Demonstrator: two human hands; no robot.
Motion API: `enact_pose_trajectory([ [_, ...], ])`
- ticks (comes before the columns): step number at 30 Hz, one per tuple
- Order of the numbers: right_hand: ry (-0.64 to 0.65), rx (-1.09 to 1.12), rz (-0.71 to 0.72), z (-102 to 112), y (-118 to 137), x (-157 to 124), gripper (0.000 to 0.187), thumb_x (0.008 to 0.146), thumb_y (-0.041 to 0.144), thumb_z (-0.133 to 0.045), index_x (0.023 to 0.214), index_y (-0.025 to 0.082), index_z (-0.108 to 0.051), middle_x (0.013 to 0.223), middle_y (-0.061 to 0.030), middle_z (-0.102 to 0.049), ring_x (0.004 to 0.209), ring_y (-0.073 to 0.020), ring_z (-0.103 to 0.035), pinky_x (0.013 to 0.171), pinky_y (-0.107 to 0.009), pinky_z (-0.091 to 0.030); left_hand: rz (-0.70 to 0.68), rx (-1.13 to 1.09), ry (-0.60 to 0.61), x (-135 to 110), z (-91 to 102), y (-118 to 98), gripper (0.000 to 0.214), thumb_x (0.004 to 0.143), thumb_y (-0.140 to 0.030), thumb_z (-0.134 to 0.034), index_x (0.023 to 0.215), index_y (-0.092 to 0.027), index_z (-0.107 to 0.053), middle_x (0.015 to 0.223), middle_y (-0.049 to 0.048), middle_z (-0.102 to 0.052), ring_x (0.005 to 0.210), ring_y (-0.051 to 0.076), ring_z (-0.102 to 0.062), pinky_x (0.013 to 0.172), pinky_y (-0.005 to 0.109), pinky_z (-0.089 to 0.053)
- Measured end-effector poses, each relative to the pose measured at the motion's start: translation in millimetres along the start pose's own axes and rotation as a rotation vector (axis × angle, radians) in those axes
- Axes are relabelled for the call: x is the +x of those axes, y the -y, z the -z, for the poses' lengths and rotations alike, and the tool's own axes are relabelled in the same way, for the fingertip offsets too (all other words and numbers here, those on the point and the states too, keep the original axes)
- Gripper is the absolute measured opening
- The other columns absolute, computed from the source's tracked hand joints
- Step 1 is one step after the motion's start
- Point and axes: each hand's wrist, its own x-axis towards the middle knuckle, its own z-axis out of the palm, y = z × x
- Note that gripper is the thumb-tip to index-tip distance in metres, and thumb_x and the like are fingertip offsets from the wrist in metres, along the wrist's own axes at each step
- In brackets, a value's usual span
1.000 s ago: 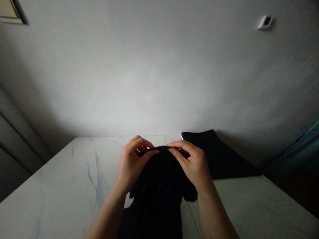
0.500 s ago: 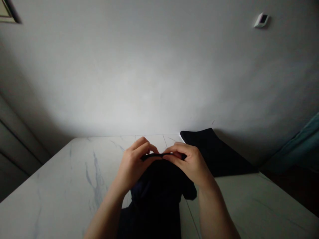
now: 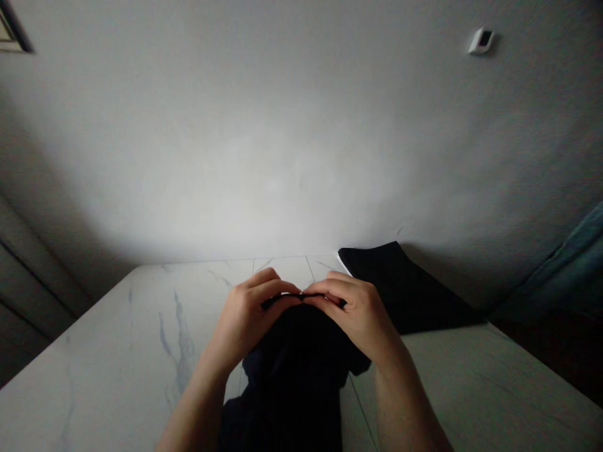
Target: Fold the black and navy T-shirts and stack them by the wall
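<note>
A black garment (image 3: pixel 294 364) hangs from both my hands over the white marble table (image 3: pixel 117 351) and runs down to the bottom of the view. My left hand (image 3: pixel 245 317) pinches its top edge from the left, and my right hand (image 3: pixel 360 314) pinches the same edge from the right. The fingertips of the two hands nearly touch above the cloth. Much of the garment's lower part is lost in darkness.
A folded black cloth (image 3: pixel 400 285) lies at the table's far right, against the grey wall (image 3: pixel 301 138). A small white device (image 3: pixel 480 41) is mounted high on the wall. Something teal (image 3: pixel 565 257) shows at the right edge.
My two hands have drawn closer together along the garment's top edge, so the stretch of edge between them has shortened. The view has shifted slightly.
</note>
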Motion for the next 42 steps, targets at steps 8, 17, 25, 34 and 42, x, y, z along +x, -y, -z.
enact_pose_trajectory([
  [8, 0.054, 0.052, -0.054, -2, 0, 0, 0.014, 0.092, 0.033, -0.063, 0.088, 0.024, -0.073, 0.079, -0.001, -0.072, 0.07, -0.0156, -0.065, 0.064, -0.026, -0.047, -0.06, 0.233, 0.093, -5, 7.4, -3, 0.02, 0.098, -0.026, -0.049, 0.1, -0.024, -0.068, 0.082, -0.0014, -0.064, 0.066, 0.01, -0.063, 0.062, 0.021, -0.047],
  [17, 0.352, 0.094, -0.291, 70, -51, 32, 0.029, 0.079, 0.049, -0.071, 0.086, 0.021, -0.076, 0.086, -0.0047, -0.076, 0.083, -0.0225, -0.069, 0.076, -0.032, -0.05, 0.184, 0.54, -0.194, -1, 74.5, 33, 0.025, 0.094, -0.04, -0.045, 0.095, -0.023, -0.063, 0.085, 0.0011, -0.072, 0.07, 0.018, -0.068, 0.063, 0.026, -0.047],
  [25, 0.04, 0.219, -0.396, 102, -63, 48, 0.027, 0.065, 0.04, -0.079, 0.081, 0.019, -0.072, 0.088, -0.0059, -0.075, 0.088, -0.0227, -0.068, 0.086, -0.037, -0.05, 0.134, 0.729, -0.258, 23, 140.9, 16, 0.027, 0.091, -0.042, -0.044, 0.096, -0.025, -0.065, 0.091, 0.0009, -0.073, 0.078, 0.021, -0.069, 0.065, 0.027, -0.046],
  [34, -0.053, 0.229, -0.274, 108, -49, 95, 0.021, 0.064, 0.036, -0.08, 0.078, 0.02, -0.073, 0.078, -0.0037, -0.074, 0.075, -0.0203, -0.067, 0.075, -0.035, -0.051, 0.112, 0.748, -0.325, 63, 166.8, 2, 0.033, 0.089, -0.045, -0.042, 0.095, -0.023, -0.067, 0.091, 0.0043, -0.072, 0.079, 0.022, -0.068, 0.067, 0.028, -0.045],
  [42, -0.535, -0.03, 0.21, 111, -12, 141, 0.017, 0.077, 0.038, -0.073, 0.073, 0.023, -0.065, 0.08, -0.0022, -0.068, 0.073, -0.0181, -0.06, 0.068, -0.031, -0.047, 0.073, 0.742, -0.441, 110, 198.6, -11, 0.034, 0.086, -0.046, -0.043, 0.094, -0.022, -0.066, 0.092, 0.0051, -0.07, 0.079, 0.022, -0.067, 0.07, 0.028, -0.044],
])
